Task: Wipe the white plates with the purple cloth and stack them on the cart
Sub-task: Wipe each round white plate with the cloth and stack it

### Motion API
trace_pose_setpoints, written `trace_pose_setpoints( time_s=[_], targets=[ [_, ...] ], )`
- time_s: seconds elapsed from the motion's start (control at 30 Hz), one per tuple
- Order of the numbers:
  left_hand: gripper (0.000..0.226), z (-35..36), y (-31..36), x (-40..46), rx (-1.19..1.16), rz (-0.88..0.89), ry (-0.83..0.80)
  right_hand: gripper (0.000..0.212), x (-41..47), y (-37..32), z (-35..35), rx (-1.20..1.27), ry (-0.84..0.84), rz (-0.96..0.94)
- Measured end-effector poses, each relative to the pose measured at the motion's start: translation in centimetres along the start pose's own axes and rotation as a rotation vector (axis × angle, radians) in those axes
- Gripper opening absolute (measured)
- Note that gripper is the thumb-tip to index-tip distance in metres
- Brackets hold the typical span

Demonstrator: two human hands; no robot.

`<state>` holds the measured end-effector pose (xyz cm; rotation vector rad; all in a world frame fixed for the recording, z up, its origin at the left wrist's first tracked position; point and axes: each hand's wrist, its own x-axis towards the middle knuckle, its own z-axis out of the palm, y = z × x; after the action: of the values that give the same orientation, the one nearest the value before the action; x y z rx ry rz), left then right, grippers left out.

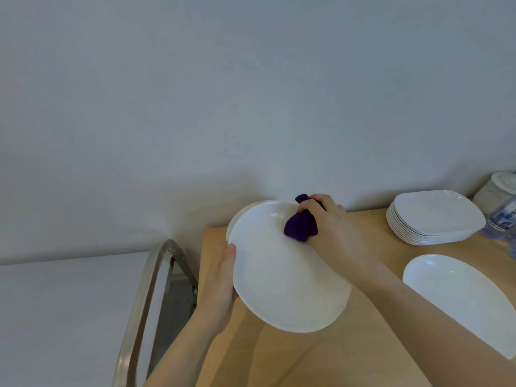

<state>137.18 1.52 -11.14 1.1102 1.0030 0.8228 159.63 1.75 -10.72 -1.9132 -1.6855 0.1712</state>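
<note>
- The metal cart (150, 303) stood at far left, beside the wooden table (349, 358).
- The left hand (220, 291) gripped the left rim of a tilted white plate (282, 283) held above the table.
- The right hand (329, 222) clutched the bunched purple cloth (300, 226) against the plate's upper face.
- A single plate (458, 294) lay flat to the right.
- A stack of plates (432, 216) sat behind it, near the wall.

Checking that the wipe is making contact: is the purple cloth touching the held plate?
Touching. The head view shows the cloth, bunched in the right hand, pressed onto the plate face.
</note>
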Motion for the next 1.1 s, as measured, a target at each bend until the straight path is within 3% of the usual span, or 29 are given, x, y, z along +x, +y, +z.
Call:
trace_pose_setpoints(
  time_s=[0.13,0.3,0.37,0.43,0.53,0.63,0.77,1.0,1.1],
  targets=[
    [0.049,0.0,-0.2,-0.1,-0.022,-0.042,-0.060,0.041,0.4,-0.7,0.6,0.048,0.056,0.041],
    [0.064,-0.8,-1.1,-0.3,-0.127,-0.052,-0.100,0.040,0.4,-0.1,-1.7,0.715,0.222,0.379],
    [0.059,-1.2,-1.7,-0.6,-0.202,-0.063,-0.058,0.042,-0.1,1.1,-3.0,0.846,0.252,0.510],
    [0.054,-1.4,-2.0,-0.7,-0.282,-0.088,0.011,0.038,-1.0,2.4,-4.0,0.977,0.220,0.620],
    [0.049,-0.8,-1.9,-0.3,-0.339,-0.080,0.054,0.025,-3.0,3.4,-4.8,1.325,0.040,0.732],
    [0.035,1.4,-1.5,0.4,-0.356,-0.085,0.059,0.034,-5.3,3.8,-5.2,1.531,-0.076,0.772],
    [0.042,5.5,-1.4,1.0,-0.341,-0.128,-0.009,0.038,-8.4,4.1,-6.2,1.482,-0.167,0.709],
    [0.044,13.0,-3.0,2.4,-0.188,-0.247,-0.164,0.038,-15.0,8.6,-9.7,1.062,0.197,1.051],
    [0.022,17.2,-4.3,2.8,-0.082,-0.325,-0.253,0.022,-18.3,10.8,-11.0,1.030,0.315,1.134]
  ],
)
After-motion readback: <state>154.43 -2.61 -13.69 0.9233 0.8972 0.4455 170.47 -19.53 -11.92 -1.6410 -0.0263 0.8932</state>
